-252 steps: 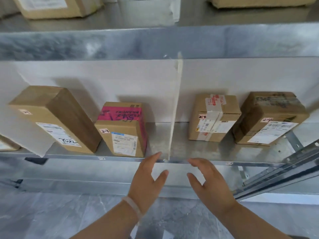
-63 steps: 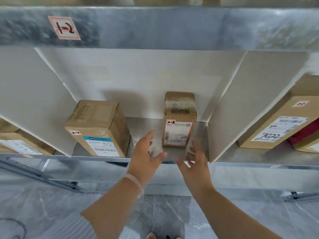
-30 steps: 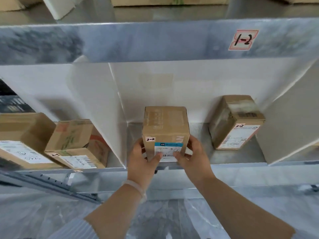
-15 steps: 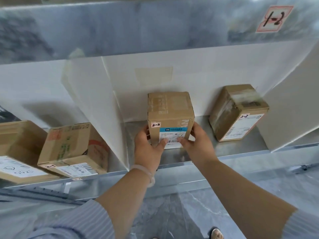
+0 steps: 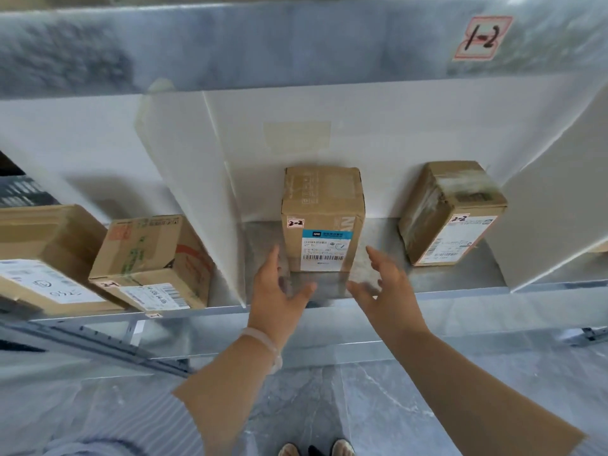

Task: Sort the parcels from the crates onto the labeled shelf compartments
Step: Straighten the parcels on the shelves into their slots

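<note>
A brown cardboard parcel [image 5: 324, 222] with a blue-banded label and a "2-2" tag stands upright on the metal shelf [image 5: 460, 278], in the compartment between two white dividers. A second brown parcel [image 5: 450, 212] tagged "2-2" sits to its right, turned at an angle. My left hand [image 5: 279, 291] hovers just below and left of the upright parcel, fingers spread, holding nothing. Just below and right of that parcel, my right hand [image 5: 385, 284] is spread and empty. Neither hand touches the parcel.
A white divider [image 5: 197, 192] separates this compartment from the left one, which holds two brown parcels [image 5: 154, 258] [image 5: 42, 255]. Another divider [image 5: 552, 218] closes the right side. The upper shelf beam carries a "1-2" label [image 5: 482, 37]. Grey marbled floor lies below.
Both hands have let go of the upright parcel and drawn back toward me, fingers spread. The parcel stays standing deeper on the shelf.
</note>
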`<state>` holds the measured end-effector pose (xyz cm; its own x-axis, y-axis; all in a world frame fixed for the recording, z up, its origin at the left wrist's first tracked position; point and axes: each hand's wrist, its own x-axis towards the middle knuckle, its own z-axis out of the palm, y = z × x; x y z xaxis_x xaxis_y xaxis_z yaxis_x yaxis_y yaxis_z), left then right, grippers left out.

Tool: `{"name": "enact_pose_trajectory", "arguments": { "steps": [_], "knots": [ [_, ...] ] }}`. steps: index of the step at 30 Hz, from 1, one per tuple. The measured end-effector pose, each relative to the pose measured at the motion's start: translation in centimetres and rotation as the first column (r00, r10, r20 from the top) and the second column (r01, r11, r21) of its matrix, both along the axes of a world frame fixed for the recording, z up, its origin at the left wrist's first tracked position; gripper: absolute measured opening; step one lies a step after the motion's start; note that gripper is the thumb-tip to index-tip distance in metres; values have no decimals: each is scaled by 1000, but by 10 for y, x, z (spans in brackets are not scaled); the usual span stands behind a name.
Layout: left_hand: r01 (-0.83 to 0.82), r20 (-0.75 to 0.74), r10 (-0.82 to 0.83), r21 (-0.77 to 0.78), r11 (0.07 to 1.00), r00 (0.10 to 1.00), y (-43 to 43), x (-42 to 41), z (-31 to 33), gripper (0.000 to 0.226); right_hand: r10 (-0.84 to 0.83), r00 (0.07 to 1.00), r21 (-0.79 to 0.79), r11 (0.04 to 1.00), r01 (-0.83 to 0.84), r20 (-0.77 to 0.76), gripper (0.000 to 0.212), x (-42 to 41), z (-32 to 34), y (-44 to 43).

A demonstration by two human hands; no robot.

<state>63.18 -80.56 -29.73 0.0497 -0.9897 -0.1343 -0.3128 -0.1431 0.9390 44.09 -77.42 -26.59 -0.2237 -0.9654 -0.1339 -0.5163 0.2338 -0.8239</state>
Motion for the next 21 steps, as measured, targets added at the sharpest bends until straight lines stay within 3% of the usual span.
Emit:
{"name": "enact_pose_trajectory", "arguments": {
  "steps": [4, 8, 17, 21],
  "knots": [
    [-3, 111, 5, -16, 1000, 994, 40, 14, -2, 85, 168, 966, 45, 986, -162, -198, 63, 8, 2, 22],
    [-73, 237, 87, -68, 995, 968, 64, 31, 6, 73, 323, 916, 67, 946, -316, -237, 62, 29, 4, 28],
    [-323, 251, 321, -37, 946, 913, 91, 108, 16, 73, 514, 833, -8, 850, -527, -207, 55, 83, 12, 24],
    [-491, 129, 490, -25, 871, 862, 81, 145, 22, 79, 571, 799, -45, 808, -588, -188, 54, 121, 17, 19]
  ]
}}
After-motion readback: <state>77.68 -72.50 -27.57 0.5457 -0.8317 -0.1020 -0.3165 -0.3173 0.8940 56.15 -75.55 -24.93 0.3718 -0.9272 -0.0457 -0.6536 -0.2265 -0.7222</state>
